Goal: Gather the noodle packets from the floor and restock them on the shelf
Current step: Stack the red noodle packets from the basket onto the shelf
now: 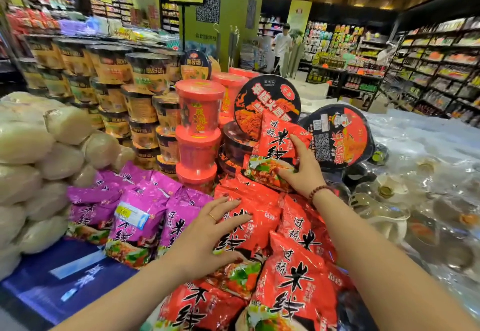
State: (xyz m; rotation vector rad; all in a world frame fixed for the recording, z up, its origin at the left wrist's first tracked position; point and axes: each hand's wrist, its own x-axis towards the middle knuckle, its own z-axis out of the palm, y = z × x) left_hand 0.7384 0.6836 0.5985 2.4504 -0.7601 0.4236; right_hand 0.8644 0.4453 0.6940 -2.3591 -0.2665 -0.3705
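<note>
**Gloss and crinkle across the whole display**

Red plastic-film noodle packets (293, 273) fill the front, glossy and crinkled, with light streaking along every crease. The top red film packet (272, 149), gripped by the right hand (301, 172), shines the same way. Beside them, purple plastic-film packets (155, 201) look just as slick, and one wears a flat printed label (132, 214). Red round plastic tubs (198, 112) look smooth under tight clear wrap. Black round bowls (267, 99) carry shiny printed lids. On the left, pale rounded bundles (26, 149) sit in soft, cloudy film. On the right, clear plastic sheeting (428, 149) is wrinkled and glaring. The blue display surface (52, 278) is smooth with a mild sheen. A thin gold-coloured metal ring (212, 217) shows on the left hand (207, 234), and smooth dark red beads (320, 190) circle the right wrist.
</note>
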